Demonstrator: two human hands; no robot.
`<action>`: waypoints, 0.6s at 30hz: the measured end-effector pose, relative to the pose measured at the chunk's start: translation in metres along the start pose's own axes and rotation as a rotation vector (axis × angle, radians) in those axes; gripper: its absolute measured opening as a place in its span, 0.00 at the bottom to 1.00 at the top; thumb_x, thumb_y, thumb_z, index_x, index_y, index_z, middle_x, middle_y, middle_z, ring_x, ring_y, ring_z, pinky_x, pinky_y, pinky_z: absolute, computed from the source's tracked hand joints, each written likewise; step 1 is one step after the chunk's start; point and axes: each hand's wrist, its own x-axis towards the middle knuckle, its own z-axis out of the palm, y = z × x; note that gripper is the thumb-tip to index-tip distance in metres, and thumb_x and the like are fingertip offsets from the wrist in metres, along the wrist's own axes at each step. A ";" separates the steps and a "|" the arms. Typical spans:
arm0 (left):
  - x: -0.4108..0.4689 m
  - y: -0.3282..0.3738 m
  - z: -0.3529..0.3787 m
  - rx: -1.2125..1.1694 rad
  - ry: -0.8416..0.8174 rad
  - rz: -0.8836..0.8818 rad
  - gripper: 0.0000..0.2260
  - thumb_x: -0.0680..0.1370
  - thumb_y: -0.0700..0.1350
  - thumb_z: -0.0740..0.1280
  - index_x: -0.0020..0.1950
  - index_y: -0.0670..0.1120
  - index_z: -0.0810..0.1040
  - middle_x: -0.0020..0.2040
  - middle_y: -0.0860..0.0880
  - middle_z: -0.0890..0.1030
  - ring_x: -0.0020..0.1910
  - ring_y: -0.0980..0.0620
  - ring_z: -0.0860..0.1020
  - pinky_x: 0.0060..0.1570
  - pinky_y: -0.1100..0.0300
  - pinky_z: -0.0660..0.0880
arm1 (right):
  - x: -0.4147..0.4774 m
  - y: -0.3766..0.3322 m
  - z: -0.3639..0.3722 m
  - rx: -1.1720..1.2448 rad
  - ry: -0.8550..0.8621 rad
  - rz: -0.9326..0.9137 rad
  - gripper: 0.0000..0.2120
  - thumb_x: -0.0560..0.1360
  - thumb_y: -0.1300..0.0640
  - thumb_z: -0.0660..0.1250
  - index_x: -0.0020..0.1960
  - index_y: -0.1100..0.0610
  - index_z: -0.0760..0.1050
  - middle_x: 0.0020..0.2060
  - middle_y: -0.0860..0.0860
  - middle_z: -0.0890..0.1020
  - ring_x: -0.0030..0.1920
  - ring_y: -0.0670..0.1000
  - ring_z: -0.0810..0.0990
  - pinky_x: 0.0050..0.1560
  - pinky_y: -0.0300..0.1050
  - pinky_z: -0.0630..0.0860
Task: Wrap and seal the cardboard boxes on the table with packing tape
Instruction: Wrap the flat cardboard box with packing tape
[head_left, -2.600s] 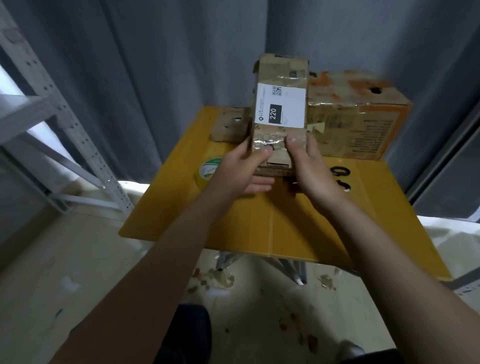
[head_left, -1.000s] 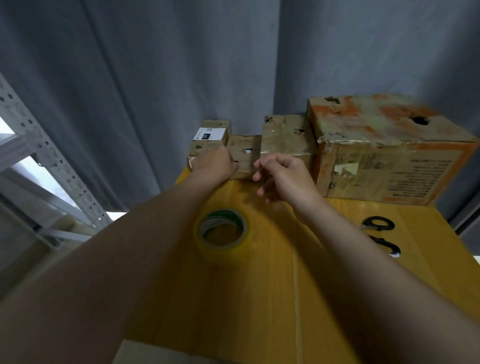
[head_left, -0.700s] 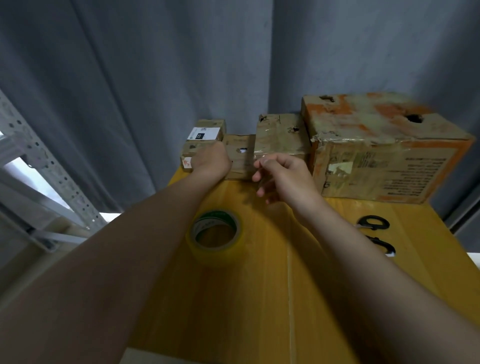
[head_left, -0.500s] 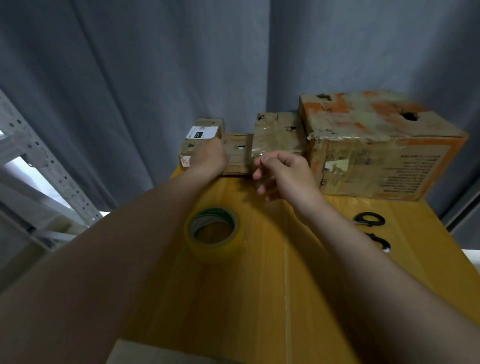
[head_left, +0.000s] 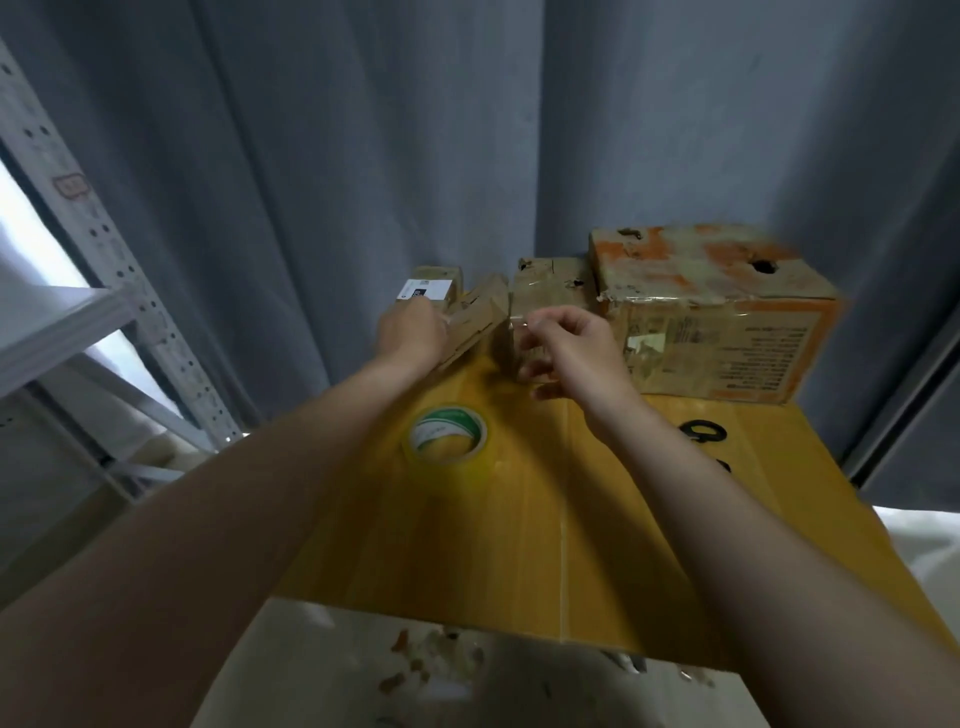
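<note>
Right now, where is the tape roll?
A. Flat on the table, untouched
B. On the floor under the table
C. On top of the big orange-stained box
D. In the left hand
A: the tape roll lies flat on the yellow table between the forearms. The left hand holds a small tilted box, and the right hand is up by the boxes, so neither touches the roll.

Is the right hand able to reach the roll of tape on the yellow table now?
Probably yes. The tape roll lies flat on the table, nearer the person than the right hand, with only bare tabletop between them. The left hand grips a small box farther back, out of the way.
</note>
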 end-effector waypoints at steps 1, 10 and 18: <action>-0.009 0.004 -0.007 -0.013 0.004 0.003 0.15 0.85 0.45 0.60 0.57 0.45 0.86 0.61 0.42 0.84 0.60 0.39 0.80 0.53 0.52 0.76 | -0.002 -0.001 0.001 0.010 0.002 0.038 0.09 0.83 0.53 0.67 0.61 0.55 0.79 0.53 0.55 0.85 0.41 0.55 0.84 0.35 0.50 0.82; -0.122 0.063 -0.030 -0.159 0.062 0.198 0.09 0.84 0.46 0.64 0.48 0.52 0.82 0.52 0.50 0.85 0.55 0.46 0.81 0.52 0.54 0.74 | -0.029 -0.016 -0.012 0.228 -0.095 0.337 0.20 0.77 0.46 0.73 0.64 0.56 0.79 0.51 0.58 0.83 0.47 0.59 0.86 0.34 0.51 0.83; -0.147 0.101 -0.021 -0.851 0.132 -0.032 0.20 0.81 0.53 0.70 0.64 0.46 0.64 0.65 0.44 0.71 0.64 0.45 0.75 0.62 0.44 0.78 | -0.054 0.002 -0.068 0.815 0.032 0.251 0.18 0.80 0.62 0.66 0.69 0.60 0.73 0.54 0.60 0.87 0.50 0.58 0.88 0.41 0.53 0.85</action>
